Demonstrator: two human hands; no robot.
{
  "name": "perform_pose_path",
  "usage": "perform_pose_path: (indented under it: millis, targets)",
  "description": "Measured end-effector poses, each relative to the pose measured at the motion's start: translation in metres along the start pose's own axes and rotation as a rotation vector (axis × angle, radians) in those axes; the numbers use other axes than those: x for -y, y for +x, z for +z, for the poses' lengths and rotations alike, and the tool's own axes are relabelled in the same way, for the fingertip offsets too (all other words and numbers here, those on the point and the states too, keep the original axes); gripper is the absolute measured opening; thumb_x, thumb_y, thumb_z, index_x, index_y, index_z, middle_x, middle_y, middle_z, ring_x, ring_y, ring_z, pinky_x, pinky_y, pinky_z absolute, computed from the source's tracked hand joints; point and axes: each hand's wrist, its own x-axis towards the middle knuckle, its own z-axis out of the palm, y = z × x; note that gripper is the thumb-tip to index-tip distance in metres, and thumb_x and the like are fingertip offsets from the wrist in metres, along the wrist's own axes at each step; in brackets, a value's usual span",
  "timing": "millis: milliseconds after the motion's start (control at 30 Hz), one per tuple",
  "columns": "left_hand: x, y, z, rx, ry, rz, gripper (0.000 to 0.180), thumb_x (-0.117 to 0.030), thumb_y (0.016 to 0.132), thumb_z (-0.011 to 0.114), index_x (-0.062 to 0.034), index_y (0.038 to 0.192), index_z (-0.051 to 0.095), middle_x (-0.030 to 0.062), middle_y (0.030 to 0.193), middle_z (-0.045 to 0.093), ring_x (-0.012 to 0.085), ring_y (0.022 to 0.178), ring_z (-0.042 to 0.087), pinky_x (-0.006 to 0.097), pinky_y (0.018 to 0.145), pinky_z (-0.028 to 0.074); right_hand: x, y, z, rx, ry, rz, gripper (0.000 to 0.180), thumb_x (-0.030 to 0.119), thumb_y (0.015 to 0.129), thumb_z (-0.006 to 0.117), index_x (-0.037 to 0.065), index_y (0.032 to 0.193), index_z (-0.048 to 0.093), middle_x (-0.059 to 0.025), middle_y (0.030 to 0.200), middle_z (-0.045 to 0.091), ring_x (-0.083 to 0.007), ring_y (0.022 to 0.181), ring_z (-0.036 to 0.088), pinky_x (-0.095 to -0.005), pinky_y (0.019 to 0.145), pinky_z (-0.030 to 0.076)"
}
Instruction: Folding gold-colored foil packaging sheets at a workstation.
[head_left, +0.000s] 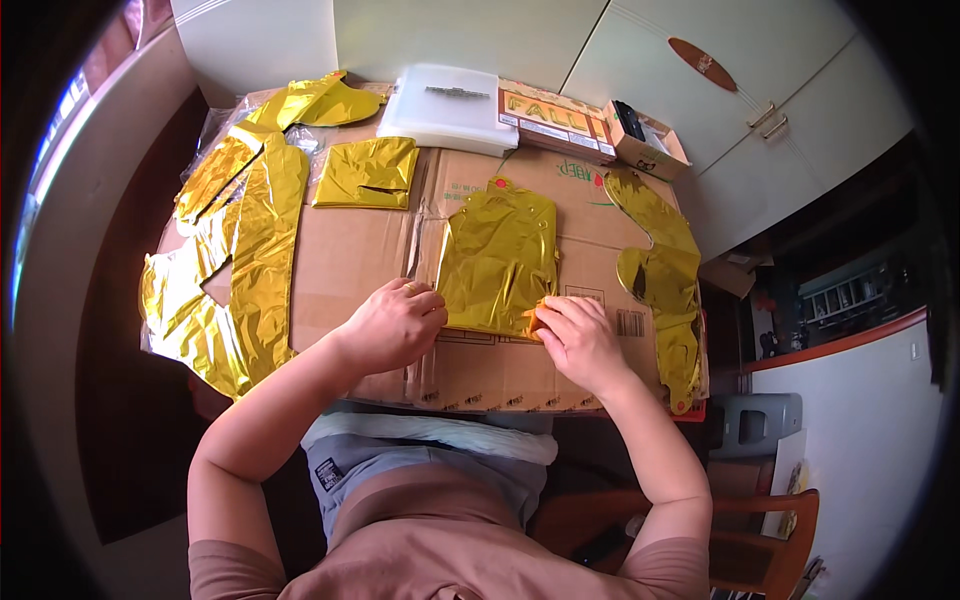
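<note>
In front of me a gold foil balloon (498,255), flat and partly folded, lies on a cardboard sheet (345,270). At its near left corner my left hand (395,322) is closed, with the fingers curled over the edge. My right hand (582,340) pinches the near right corner, where a small orange-looking flap of foil shows between thumb and fingers. A red dot marks the balloon's far end. Behind my left hand lies a folded square gold foil piece (366,173). Long flat gold foil balloons rest at the left (265,230) and the right (665,265).
Along the back stand a white translucent plastic box (440,105), a flat printed package (557,120) and a small open carton (650,150) with dark items inside. Pale cabinets (470,35) border the far side. A wooden chair (790,540) and a grey stool (760,420) stand at the right.
</note>
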Motion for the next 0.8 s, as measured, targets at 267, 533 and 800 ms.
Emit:
perform_pose_path:
  millis: [267,533,800]
  targets:
    - [-0.001,-0.001,0.001,-0.092,0.039,0.05,0.023,-0.009,0.076,0.071,-0.0024,0.097,0.068,0.0103,0.102,0.071,0.0284,0.098,0.07,0.042,0.089,0.055,0.006,-0.011,-0.004,-0.079,0.024,0.043,0.037,0.017,0.079,0.079,0.005,0.113,0.069,-0.0101,0.116,0.067,-0.0292,0.111,0.063,-0.0435,0.101,0.047]
    - [0.002,0.005,0.001,-0.038,0.107,0.083,0.016,-0.011,0.073,0.069,-0.0027,0.086,0.063,0.0098,0.094,0.069,0.0268,0.088,0.07,0.041,0.083,0.056,0.018,0.0,-0.005,-0.045,-0.232,-0.222,0.019,0.01,0.076,0.075,0.002,0.09,0.066,-0.0087,0.088,0.064,-0.0246,0.088,0.063,-0.0406,0.085,0.05]
    - [0.011,0.014,-0.004,-0.05,-0.031,-0.051,0.008,-0.01,0.077,0.071,-0.007,0.077,0.063,0.0074,0.077,0.068,0.0296,0.077,0.067,0.041,0.079,0.055,0.028,0.018,0.001,-0.15,-0.254,-0.148,0.017,0.008,0.078,0.072,0.002,0.092,0.065,-0.0094,0.085,0.063,-0.0255,0.086,0.062,-0.0419,0.088,0.047]
